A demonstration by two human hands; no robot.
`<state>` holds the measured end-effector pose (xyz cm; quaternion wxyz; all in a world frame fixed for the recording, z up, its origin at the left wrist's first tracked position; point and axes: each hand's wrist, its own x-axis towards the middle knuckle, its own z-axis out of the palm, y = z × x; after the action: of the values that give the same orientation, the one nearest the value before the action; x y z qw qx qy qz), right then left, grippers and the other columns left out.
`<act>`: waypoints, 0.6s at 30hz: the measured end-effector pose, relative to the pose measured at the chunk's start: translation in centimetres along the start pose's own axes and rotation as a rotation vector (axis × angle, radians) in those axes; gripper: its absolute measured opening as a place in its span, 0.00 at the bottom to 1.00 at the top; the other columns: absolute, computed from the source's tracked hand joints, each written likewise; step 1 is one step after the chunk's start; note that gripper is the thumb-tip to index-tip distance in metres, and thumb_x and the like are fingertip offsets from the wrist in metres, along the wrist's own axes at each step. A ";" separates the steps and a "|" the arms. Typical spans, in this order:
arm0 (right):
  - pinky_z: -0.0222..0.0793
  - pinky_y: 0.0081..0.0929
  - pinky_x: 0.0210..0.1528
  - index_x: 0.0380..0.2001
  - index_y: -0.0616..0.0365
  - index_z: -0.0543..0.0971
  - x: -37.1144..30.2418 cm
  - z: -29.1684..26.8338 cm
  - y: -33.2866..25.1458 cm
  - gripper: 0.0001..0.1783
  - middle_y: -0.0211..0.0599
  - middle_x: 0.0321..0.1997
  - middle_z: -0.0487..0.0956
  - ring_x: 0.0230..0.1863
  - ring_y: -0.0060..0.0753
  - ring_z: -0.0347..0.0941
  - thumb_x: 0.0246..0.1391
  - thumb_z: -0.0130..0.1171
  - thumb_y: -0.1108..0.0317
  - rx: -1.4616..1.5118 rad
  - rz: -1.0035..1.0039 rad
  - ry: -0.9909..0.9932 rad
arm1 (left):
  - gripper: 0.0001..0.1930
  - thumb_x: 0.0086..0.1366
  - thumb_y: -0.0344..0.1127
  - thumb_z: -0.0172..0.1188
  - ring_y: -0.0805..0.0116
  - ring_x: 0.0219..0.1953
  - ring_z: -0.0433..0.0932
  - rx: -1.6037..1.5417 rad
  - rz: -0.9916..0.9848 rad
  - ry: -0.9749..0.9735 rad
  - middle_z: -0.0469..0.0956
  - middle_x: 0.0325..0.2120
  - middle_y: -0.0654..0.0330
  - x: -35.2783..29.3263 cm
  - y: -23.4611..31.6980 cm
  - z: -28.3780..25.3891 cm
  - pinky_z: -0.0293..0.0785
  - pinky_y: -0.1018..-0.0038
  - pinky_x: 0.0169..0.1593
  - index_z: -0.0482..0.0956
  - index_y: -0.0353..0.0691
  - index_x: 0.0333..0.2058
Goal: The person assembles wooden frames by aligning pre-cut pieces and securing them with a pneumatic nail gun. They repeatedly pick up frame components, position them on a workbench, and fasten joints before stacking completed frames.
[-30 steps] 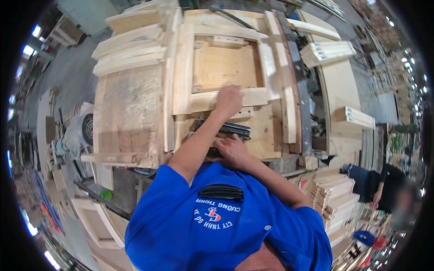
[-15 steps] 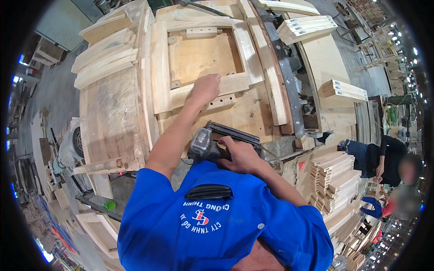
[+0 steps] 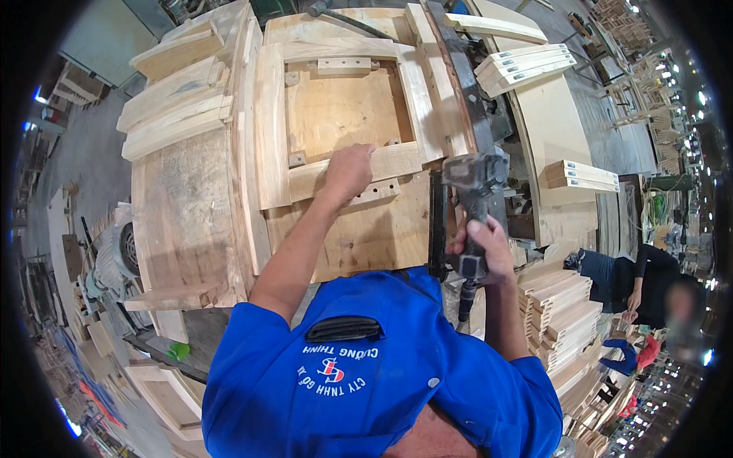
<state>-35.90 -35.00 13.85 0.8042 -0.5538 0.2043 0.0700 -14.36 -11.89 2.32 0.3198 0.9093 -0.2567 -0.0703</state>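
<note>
A pale wooden frame (image 3: 272, 130) of joined rails lies on a plywood board (image 3: 343, 237) in front of me. My left hand (image 3: 350, 174) is closed over the frame's near rail, its fingertips hidden behind the hand. Just below that rail sits a small wooden block with holes (image 3: 379, 191); a similar block (image 3: 343, 66) is inside the far rail. To the right, my right hand (image 3: 489, 248) grips the handle of a dark nail gun (image 3: 475, 183). The gun is upright beside the frame's near right corner, its long black magazine toward the frame.
Loose boards (image 3: 172, 99) lie on the bench at left. Slotted wooden pieces (image 3: 527, 67) sit on the right-hand bench, and tall stacks of cut parts (image 3: 561, 313) stand at lower right. A motor (image 3: 118, 248) is at left. Another person (image 3: 649, 282) stands far right.
My right hand has swung the nail gun from near my chest, where it lay sideways, up and right to beside the frame. My left hand stays on the near rail.
</note>
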 end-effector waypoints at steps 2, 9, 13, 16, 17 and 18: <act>0.81 0.31 0.35 0.60 0.65 0.72 1.3 0.6 -1.2 0.28 0.31 0.28 0.78 0.26 0.25 0.78 0.70 0.56 0.52 0.210 0.057 0.007 | 0.15 0.64 0.26 0.52 0.43 0.46 0.82 -0.006 0.009 0.028 0.84 0.41 0.44 -0.2 -0.4 0.2 0.76 0.52 0.52 0.82 0.34 0.48; 0.79 0.38 0.34 0.58 0.62 0.74 6.5 0.4 -3.5 0.38 0.32 0.24 0.77 0.21 0.30 0.75 0.74 0.38 0.35 0.360 0.153 0.065 | 0.17 0.71 0.40 0.56 0.42 0.44 0.81 -0.160 0.028 0.257 0.83 0.40 0.43 -1.2 2.4 1.4 0.76 0.53 0.49 0.82 0.33 0.50; 0.78 0.39 0.32 0.54 0.59 0.75 8.6 -0.1 -3.4 0.36 0.35 0.23 0.78 0.21 0.33 0.76 0.73 0.39 0.34 0.334 0.192 0.069 | 0.22 0.71 0.48 0.62 0.53 0.39 0.84 -0.595 -0.209 -0.078 0.84 0.36 0.45 -2.3 7.7 4.0 0.78 0.59 0.43 0.82 0.31 0.48; 0.78 0.40 0.32 0.53 0.58 0.75 9.8 0.3 -3.5 0.35 0.37 0.24 0.79 0.21 0.35 0.76 0.72 0.42 0.34 0.313 0.241 0.082 | 0.28 0.70 0.54 0.64 0.51 0.40 0.86 -0.830 -0.390 -0.384 0.86 0.37 0.43 -2.1 9.1 4.7 0.79 0.60 0.46 0.82 0.30 0.49; 0.78 0.40 0.32 0.53 0.58 0.75 10.0 0.4 -3.4 0.35 0.38 0.24 0.79 0.21 0.35 0.77 0.72 0.42 0.34 0.302 0.250 0.092 | 0.29 0.69 0.56 0.64 0.48 0.41 0.87 -0.881 -0.425 -0.456 0.86 0.38 0.42 -1.9 9.4 4.6 0.80 0.60 0.47 0.82 0.30 0.49; 0.78 0.40 0.32 0.53 0.57 0.75 10.2 0.4 -3.4 0.35 0.38 0.25 0.80 0.21 0.35 0.77 0.72 0.43 0.34 0.291 0.260 0.103 | 0.29 0.69 0.56 0.64 0.49 0.41 0.87 -0.892 -0.397 -0.420 0.86 0.37 0.42 -1.6 9.4 4.8 0.80 0.60 0.47 0.82 0.30 0.49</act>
<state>-25.38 -37.10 12.74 0.8485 -0.4035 0.3227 0.1145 -21.15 -19.94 4.30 0.5976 0.6825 -0.0836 -0.4125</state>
